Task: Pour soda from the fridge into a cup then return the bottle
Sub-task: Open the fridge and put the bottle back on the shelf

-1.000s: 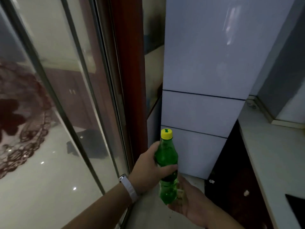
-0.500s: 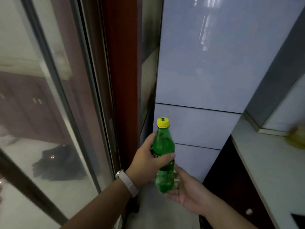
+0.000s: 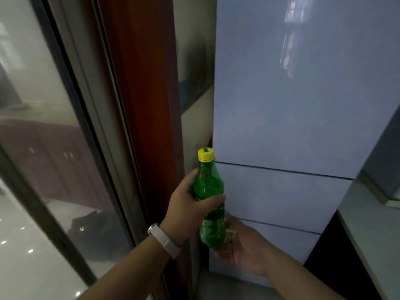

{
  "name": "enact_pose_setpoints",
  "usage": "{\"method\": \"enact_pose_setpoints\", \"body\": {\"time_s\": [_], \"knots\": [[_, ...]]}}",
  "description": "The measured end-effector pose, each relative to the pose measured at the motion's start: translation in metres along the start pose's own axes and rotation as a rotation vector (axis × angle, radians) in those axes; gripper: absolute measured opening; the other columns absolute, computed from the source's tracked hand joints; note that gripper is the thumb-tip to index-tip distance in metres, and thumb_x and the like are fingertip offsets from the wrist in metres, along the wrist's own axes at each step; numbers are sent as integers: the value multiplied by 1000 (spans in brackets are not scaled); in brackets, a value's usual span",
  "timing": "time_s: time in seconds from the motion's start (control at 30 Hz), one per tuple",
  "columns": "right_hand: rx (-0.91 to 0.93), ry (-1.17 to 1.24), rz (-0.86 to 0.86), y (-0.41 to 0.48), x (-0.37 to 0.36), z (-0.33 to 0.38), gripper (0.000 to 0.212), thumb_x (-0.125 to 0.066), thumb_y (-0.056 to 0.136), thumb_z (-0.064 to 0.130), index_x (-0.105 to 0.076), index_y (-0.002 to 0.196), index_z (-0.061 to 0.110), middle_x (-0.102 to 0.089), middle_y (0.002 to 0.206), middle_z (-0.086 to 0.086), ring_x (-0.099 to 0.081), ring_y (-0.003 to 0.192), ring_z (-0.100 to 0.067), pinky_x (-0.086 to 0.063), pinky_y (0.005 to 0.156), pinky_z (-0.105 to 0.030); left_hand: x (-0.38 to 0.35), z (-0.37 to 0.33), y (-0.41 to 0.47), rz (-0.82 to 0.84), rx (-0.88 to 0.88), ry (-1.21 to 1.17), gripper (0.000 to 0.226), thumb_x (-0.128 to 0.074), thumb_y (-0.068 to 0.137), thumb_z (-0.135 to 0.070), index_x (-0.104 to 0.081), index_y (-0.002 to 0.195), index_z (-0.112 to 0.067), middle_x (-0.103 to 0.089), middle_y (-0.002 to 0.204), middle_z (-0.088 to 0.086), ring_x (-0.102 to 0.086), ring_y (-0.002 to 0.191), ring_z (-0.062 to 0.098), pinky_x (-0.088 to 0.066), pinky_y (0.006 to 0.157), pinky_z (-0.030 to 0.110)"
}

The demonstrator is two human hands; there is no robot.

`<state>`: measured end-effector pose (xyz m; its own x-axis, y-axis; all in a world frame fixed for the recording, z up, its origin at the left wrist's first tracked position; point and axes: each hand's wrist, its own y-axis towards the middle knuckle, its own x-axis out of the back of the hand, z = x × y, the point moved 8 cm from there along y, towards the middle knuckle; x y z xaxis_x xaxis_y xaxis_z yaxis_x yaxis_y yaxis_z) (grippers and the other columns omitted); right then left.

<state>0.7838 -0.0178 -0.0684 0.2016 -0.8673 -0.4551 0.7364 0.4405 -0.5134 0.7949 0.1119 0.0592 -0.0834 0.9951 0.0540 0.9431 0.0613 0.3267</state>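
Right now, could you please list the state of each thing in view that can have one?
Bottle: upright, held in both hands.
Cap: on.
Fridge: every door closed.
Left hand: grip closed around the bottle's middle.
Right hand: cupped at the bottle's base.
Glass door: cannot tell whether open or shut.

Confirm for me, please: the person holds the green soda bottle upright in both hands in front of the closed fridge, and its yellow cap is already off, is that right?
Not quite. The head view shows the yellow cap still on the green soda bottle. The rest stands: the left hand grips its middle, the right hand supports its base, in front of the closed fridge.
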Motion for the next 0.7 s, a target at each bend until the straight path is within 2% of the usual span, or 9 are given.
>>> {"method": "enact_pose_setpoints", "body": {"time_s": [0.13, 0.2, 0.27, 0.4, 0.47, 0.57, 0.7], "knots": [[-15, -115, 57, 27, 13, 50, 48, -58, 90, 50, -74, 107, 8, -71, 106, -21, -64, 85, -28, -53, 67, -36, -9, -2, 47, -50, 36, -16, 52, -85, 69, -5, -65, 112, -25, -74, 102, 2, -71, 95, 21, -59, 79, 33], [-3, -193, 60, 40, 25, 77, 38, -57, 95, 43, -74, 101, 9, -73, 100, -18, -65, 83, -26, -52, 68, -35, -16, -2, 67, -77, 47, -15, 52, -82, 71, 1, -64, 112, -26, -75, 101, 0, -72, 94, 20, -59, 78, 31], [59, -326, 14, 53, 39, 109, 30, -58, 96, 33, -70, 105, 8, -73, 94, -15, -66, 79, -24, -53, 72, -37, -20, -3, 84, -118, 55, -12, 53, -80, 71, 3, -64, 113, -26, -75, 100, -1, -72, 93, 19, -59, 77, 30], [307, -897, -101, 76, 49, 196, 20, -56, 97, 33, -62, 105, 16, -67, 101, -8, -66, 87, -22, -56, 84, -42, -26, 1, 107, -201, 52, 2, 50, -80, 72, 2, -65, 112, -23, -76, 98, -5, -73, 90, 13, -56, 69, 20], [455, -1195, -108, 84, 38, 240, 28, -54, 96, 41, -60, 112, 18, -64, 108, -3, -63, 93, -20, -55, 85, -41, -28, 4, 115, -237, 55, 18, 48, -80, 72, 1, -66, 110, -25, -76, 97, -7, -73, 88, 11, -55, 67, 18], [626, -1505, -66, 91, 9, 282, 42, -51, 96, 43, -53, 129, 18, -54, 119, 0, -54, 100, -15, -44, 83, -29, -29, 11, 124, -258, 91, 34, 51, -81, 71, -2, -65, 114, -25, -76, 99, -5, -73, 90, 14, -57, 69, 21], [918, -1911, -38, 106, -32, 305, 34, -49, 95, 36, -52, 122, 16, -51, 119, -5, -52, 107, -25, -46, 87, -36, -26, 17, 138, -281, 125, 41, 60, -84, 69, -5, -63, 122, -23, -76, 101, -3, -72, 92, 16, -57, 73, 28]]}}
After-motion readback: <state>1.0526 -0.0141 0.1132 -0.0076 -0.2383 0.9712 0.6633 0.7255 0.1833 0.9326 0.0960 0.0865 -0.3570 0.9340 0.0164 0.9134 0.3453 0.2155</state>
